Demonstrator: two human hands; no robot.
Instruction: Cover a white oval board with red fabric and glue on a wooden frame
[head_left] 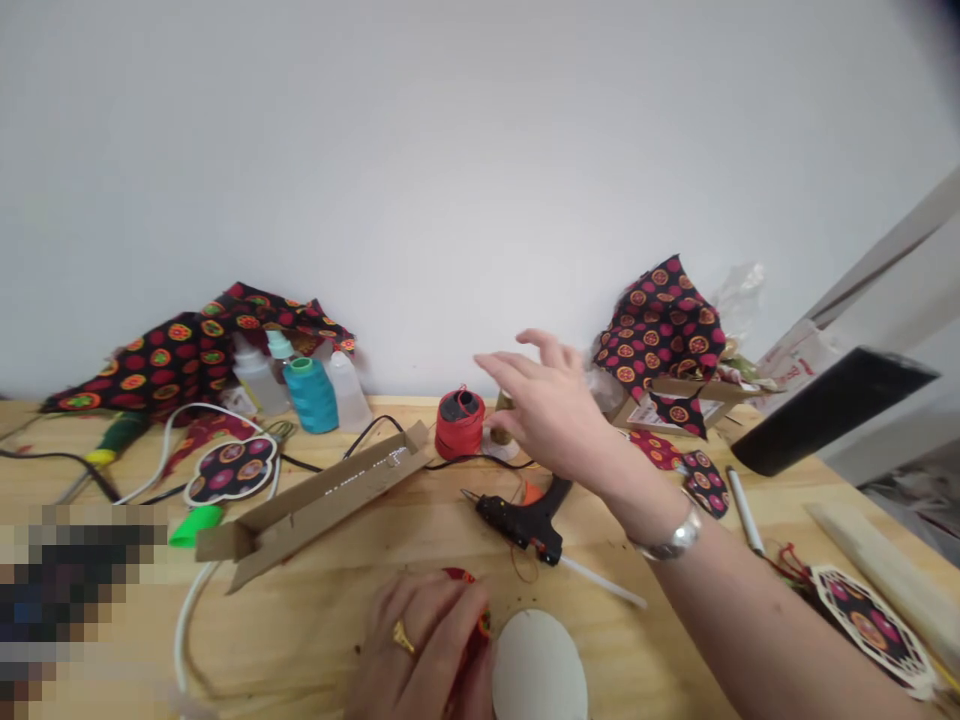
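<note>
My left hand (420, 630), with a gold ring, is closed over a red and black patterned fabric piece (472, 640) near the front edge of view; most of that piece is hidden under the fingers. Just right of it lies a white oval disc (540, 668). Further back, my right hand (547, 405) hovers with its fingers stretched out and apart. Its thumb is close to a small olive-brown object (504, 415), partly hidden behind the hand. A spool of red cord (459, 425) stands to the left. Below the right wrist lies a black glue gun (525, 525) with a white glue stick in it.
A long open cardboard box (322, 505) lies left of centre. Behind it stand a teal thread cone (311, 395) and plastic bottles (349, 390). Patterned fabric (180, 350) is heaped at the wall. A black tube-like object (832, 410) and a marker (744, 510) are at right.
</note>
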